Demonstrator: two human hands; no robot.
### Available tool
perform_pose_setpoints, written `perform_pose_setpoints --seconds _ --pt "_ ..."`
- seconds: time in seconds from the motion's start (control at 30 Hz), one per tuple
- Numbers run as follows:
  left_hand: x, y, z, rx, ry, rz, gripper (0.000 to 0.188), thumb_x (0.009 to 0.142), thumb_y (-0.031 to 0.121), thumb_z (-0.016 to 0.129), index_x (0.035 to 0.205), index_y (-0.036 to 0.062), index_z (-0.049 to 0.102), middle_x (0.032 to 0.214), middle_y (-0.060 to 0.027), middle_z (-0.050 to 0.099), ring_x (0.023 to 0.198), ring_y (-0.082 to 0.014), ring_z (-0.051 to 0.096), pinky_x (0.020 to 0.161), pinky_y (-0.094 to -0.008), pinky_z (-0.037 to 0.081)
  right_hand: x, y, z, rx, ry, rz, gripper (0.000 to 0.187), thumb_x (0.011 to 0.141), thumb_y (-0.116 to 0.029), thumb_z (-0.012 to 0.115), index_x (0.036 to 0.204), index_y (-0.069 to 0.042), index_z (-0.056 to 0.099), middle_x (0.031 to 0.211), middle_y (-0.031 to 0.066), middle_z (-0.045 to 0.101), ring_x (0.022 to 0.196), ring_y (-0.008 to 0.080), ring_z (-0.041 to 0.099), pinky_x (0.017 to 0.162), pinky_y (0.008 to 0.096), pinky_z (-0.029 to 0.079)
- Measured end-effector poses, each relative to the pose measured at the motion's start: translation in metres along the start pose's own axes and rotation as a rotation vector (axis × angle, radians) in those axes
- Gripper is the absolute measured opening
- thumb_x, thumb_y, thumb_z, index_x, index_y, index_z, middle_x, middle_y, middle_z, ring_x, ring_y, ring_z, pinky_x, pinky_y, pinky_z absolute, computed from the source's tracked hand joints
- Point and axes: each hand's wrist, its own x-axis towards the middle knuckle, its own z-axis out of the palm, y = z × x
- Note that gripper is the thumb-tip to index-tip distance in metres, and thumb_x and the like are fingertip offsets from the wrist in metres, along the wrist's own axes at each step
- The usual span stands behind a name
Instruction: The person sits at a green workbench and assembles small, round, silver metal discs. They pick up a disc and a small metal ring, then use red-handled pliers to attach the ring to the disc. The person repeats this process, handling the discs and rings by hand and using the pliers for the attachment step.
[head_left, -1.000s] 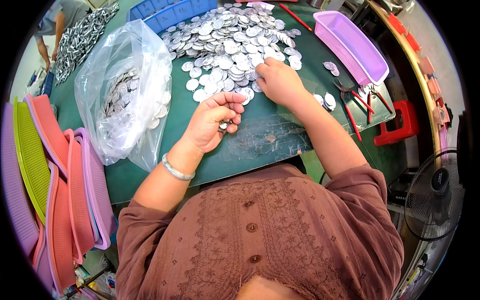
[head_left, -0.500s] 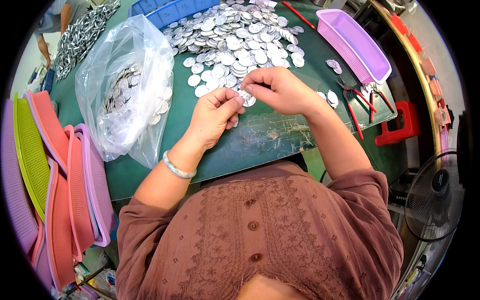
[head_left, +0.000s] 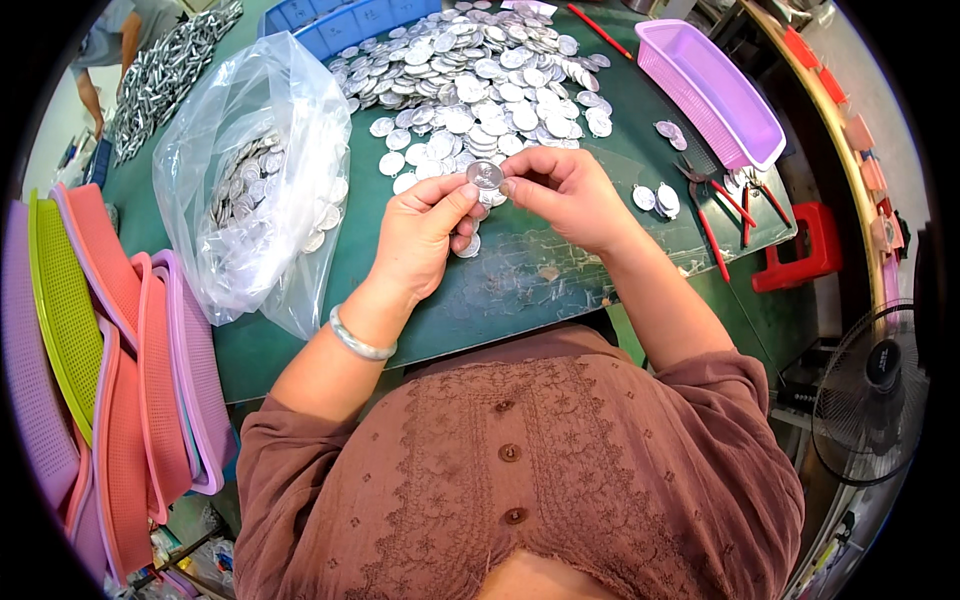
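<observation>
Between my two hands is a round silver medallion (head_left: 485,175), its stamped face turned up. The thumb and finger of my left hand (head_left: 425,225) pinch its left edge. My right hand (head_left: 568,195) pinches the opposite edge. Just beyond my fingers a large heap of similar silver medallions (head_left: 470,75) spreads over the green table (head_left: 455,310). One loose medallion (head_left: 468,244) lies under my left fingertips. To the left, a clear plastic bag (head_left: 290,90) stands open with many more medallions inside.
Right of my hands lie a few medallions (head_left: 656,199), red-handled pliers (head_left: 708,225) and a purple basket (head_left: 705,95). A blue bin (head_left: 350,30) and a pile of metal parts (head_left: 165,80) stand at the back. Stacked coloured baskets (head_left: 130,370) fill the left; a fan (head_left: 870,390) stands right.
My right hand has shifted from over the medallion to its right edge, so the medallion's face now shows. The medallion has risen slightly, held between both hands.
</observation>
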Motion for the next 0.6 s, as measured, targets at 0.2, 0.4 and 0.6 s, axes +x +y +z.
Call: perform_pose_setpoints --seconds 0.2,0.4,0.6 --pt "0.0003 -0.002 -0.0003 0.019 -0.007 0.021 0.014 0.082 0.009 0.056 0.093 0.0009 0.059 0.069 -0.0023 0.057 0.053 -0.006 0.046 0.044 -0.0184 0.034 -0.0035 -0.0017 0.0034 -0.307 0.072 -0.337 0.009 0.075 -0.002 0.058 0.083 0.0 0.06 0.072 0.004 0.056 0.065 0.0098 0.053 0.06 0.0225 0.043" --pt "0.0004 -0.002 -0.0006 0.03 -0.017 0.005 0.013 0.082 0.009 0.056 0.092 0.0008 0.059 0.07 -0.0024 0.057 0.053 -0.0059 0.046 0.044 -0.0182 0.035 -0.0049 -0.0015 0.0041 -0.348 0.091 -0.361 0.009 0.074 -0.001 0.058 0.083 0.0 0.06 0.072 0.0057 0.056 0.065 0.0111 0.054 0.06 0.0229 0.043" --pt "-0.0002 -0.0022 -0.0009 -0.007 -0.034 -0.001 0.012 0.079 0.008 0.059 0.089 -0.0002 0.06 0.068 -0.0044 0.057 0.052 -0.0064 0.046 0.044 -0.0182 0.036 -0.0051 0.0017 0.0051 -0.172 0.097 -0.207 0.01 0.075 -0.004 0.057 0.084 0.001 0.06 0.072 0.0019 0.056 0.064 0.0084 0.051 0.059 0.0219 0.041"
